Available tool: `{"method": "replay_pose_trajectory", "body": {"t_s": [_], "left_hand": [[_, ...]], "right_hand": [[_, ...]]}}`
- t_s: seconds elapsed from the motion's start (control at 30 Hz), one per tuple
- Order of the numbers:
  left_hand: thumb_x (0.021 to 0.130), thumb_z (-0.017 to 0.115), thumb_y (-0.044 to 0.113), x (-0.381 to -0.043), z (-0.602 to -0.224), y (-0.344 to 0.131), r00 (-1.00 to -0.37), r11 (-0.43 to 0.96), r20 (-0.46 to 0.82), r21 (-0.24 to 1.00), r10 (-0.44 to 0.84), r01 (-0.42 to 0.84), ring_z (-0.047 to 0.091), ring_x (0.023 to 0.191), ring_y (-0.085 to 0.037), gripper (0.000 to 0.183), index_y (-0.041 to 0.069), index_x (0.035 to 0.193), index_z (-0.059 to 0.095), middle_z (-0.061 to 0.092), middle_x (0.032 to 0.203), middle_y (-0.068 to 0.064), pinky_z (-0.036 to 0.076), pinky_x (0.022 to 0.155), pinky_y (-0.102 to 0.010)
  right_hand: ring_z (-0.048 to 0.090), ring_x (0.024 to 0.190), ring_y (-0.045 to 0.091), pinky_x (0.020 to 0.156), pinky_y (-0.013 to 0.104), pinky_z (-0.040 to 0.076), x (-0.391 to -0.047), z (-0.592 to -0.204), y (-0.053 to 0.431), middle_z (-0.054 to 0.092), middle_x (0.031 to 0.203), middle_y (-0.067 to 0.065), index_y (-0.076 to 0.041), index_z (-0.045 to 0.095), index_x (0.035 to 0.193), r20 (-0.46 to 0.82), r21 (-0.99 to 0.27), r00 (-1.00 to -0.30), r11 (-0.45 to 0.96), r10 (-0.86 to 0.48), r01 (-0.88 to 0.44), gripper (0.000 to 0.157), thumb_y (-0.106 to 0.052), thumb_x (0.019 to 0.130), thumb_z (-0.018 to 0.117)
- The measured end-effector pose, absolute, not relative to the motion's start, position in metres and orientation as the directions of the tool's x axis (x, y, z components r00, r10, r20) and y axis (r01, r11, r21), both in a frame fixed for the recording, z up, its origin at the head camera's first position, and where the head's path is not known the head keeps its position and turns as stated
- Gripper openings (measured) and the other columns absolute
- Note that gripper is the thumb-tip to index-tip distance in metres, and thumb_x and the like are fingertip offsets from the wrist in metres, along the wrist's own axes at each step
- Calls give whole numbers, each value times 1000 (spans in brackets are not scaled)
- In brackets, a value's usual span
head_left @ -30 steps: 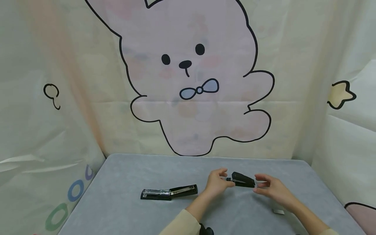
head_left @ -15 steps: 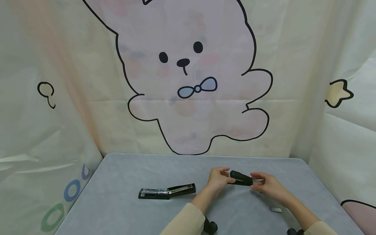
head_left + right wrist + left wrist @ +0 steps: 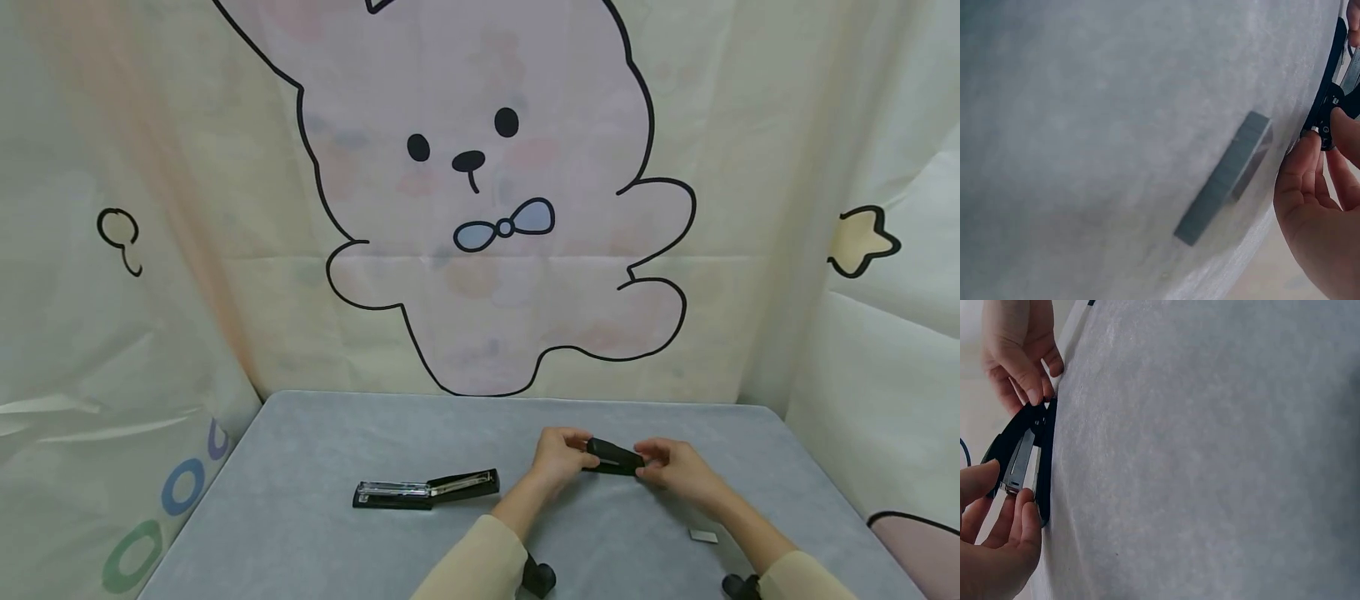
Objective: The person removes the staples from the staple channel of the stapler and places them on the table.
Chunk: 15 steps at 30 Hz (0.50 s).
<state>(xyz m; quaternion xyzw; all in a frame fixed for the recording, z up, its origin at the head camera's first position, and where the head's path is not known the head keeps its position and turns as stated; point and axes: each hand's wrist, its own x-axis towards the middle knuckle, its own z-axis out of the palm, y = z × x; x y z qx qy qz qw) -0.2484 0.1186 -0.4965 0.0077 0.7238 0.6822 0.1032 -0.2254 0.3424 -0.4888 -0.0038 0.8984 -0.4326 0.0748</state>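
Note:
A black stapler (image 3: pixel 617 457) is held between my two hands at the right side of the table. My left hand (image 3: pixel 557 456) pinches its front end, the thumb on the top arm and the fingertips by the silver magazine (image 3: pixel 1020 461) in the left wrist view. At the hinge end, my right hand (image 3: pixel 677 468) grips with thumb and fingers. The top arm and magazine stand apart from the base (image 3: pixel 1047 459). Below the right hand, a short strip of staples (image 3: pixel 1222 181) lies on the cloth. Whether staples lie inside the magazine cannot be seen.
A second black stapler (image 3: pixel 393 495), folded wide open with its metal magazine exposed, lies left of my hands. Grey cloth (image 3: pixel 300 542) covers the table. Behind it hangs a curtain (image 3: pixel 712 317) with a cartoon animal.
My right hand has come in from the right and taken hold of the hinge end. The left hand sits further over the stapler's front end. The second stapler stays where it was.

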Motion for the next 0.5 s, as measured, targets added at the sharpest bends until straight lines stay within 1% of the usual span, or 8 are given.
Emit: {"method": "replay_pose_trajectory", "body": {"t_s": [0.07, 0.17, 0.37, 0.5], "left_hand": [[76, 84, -14, -248, -497, 118, -980, 67, -134, 990, 146, -126, 60, 86, -12, 36, 3, 107, 80, 66, 90, 0, 56, 74, -28], [76, 84, -14, -246, -498, 117, -981, 55, -131, 991, 144, -125, 60, 85, -11, 35, 3, 106, 80, 66, 89, 0, 56, 74, -27], [75, 84, -14, -240, -496, 113, -982, 52, -105, 994, 156, -98, 60, 82, -10, 35, 3, 106, 80, 66, 87, 0, 55, 72, -26], [75, 85, -13, -235, -492, 110, -980, 50, -96, 995, 172, -88, 60, 82, -10, 35, 4, 106, 80, 67, 86, 0, 55, 71, -26]], "right_hand": [[63, 87, 21, 68, 30, 52, -226, -490, 341, 71, 100, 11, 10, 66, 124, -130, -779, -990, 624, -59, 66, 36, 1, 91, 76], [63, 85, 20, 67, 31, 51, -225, -490, 340, 71, 95, 7, 7, 68, 120, -142, -774, -989, 629, -50, 79, 31, 1, 91, 76], [64, 86, 20, 68, 31, 52, -221, -488, 338, 72, 95, 6, 6, 69, 120, -151, -772, -987, 631, -61, 79, 30, 0, 91, 76], [65, 89, 21, 70, 32, 54, -216, -485, 339, 72, 100, 8, 7, 69, 121, -143, -783, -986, 620, -88, 59, 31, -1, 91, 77]]}}
